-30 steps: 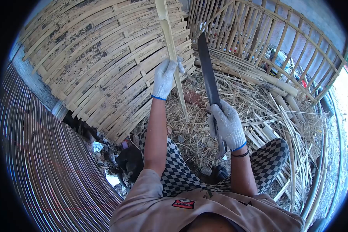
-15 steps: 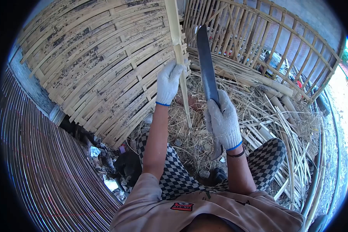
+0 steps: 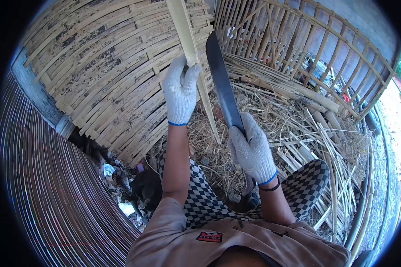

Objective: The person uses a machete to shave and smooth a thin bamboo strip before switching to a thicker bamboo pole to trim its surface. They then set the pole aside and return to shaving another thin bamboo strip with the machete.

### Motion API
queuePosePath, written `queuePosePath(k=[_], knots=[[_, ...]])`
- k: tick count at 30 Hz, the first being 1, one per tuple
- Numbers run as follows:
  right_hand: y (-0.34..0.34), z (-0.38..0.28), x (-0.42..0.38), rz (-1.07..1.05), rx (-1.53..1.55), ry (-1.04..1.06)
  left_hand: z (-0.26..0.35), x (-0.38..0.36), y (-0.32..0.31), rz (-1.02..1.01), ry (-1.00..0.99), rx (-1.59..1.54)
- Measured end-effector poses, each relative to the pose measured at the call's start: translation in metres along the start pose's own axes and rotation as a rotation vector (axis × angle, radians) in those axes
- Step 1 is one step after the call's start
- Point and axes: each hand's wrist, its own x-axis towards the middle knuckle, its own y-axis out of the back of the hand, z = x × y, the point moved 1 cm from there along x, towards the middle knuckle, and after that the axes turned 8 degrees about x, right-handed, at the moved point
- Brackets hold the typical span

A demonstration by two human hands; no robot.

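Both my hands wear white knit gloves. My left hand [image 3: 180,91] grips a long pale bamboo strip [image 3: 182,22] that stands nearly upright, its lower end [image 3: 213,124] down in the straw. My right hand [image 3: 251,151] is closed round the handle of a long dark machete [image 3: 220,84]. The blade points up and leans left, close beside the strip just right of my left hand. Whether the blade touches the strip I cannot tell. My knees in checkered trousers [image 3: 309,178] frame the spot.
Woven bamboo panels [image 3: 107,75] lean at the left and behind. An open bamboo lattice frame [image 3: 307,49] stands at the right rear. Straw and cut bamboo slats [image 3: 312,138] cover the ground ahead and to the right. Litter [image 3: 120,187] lies by my left knee.
My left hand has shifted left and up along the strip. The machete has tilted leftward and come closer to the strip; my right hand has dropped slightly.
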Motion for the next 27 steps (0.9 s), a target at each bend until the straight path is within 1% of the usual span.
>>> queuePosePath(k=[3, 6, 8, 12, 15, 18, 21, 24, 27], knots=[[-0.003, -0.006, -0.003, -0.015, 0.000, -0.001, -0.004, 0.001, 0.003, 0.053, -0.067, -0.009], [-0.004, -0.013, -0.006, -0.027, -0.001, -0.025, -0.004, 0.001, 0.007, 0.073, -0.002, 0.030], [-0.003, -0.018, -0.007, -0.049, -0.010, -0.044, -0.007, 0.002, 0.008, 0.083, -0.011, 0.005], [-0.004, -0.023, -0.009, -0.065, -0.047, 0.002, -0.010, 0.004, 0.007, 0.085, -0.052, -0.032], [-0.005, -0.026, -0.012, -0.055, -0.039, -0.024, -0.002, 0.003, 0.006, 0.123, -0.083, -0.071], [-0.009, -0.027, -0.013, -0.019, 0.013, 0.010, -0.002, 0.003, 0.012, 0.082, -0.106, 0.030], [-0.010, -0.027, -0.013, 0.011, 0.055, -0.033, -0.001, 0.003, 0.014, -0.007, -0.038, 0.044], [-0.008, -0.026, -0.013, -0.007, 0.027, -0.038, -0.001, 0.003, 0.010, -0.010, -0.070, -0.021], [-0.004, -0.027, -0.012, -0.047, -0.034, -0.081, 0.004, 0.003, 0.011, -0.044, -0.070, 0.078]])
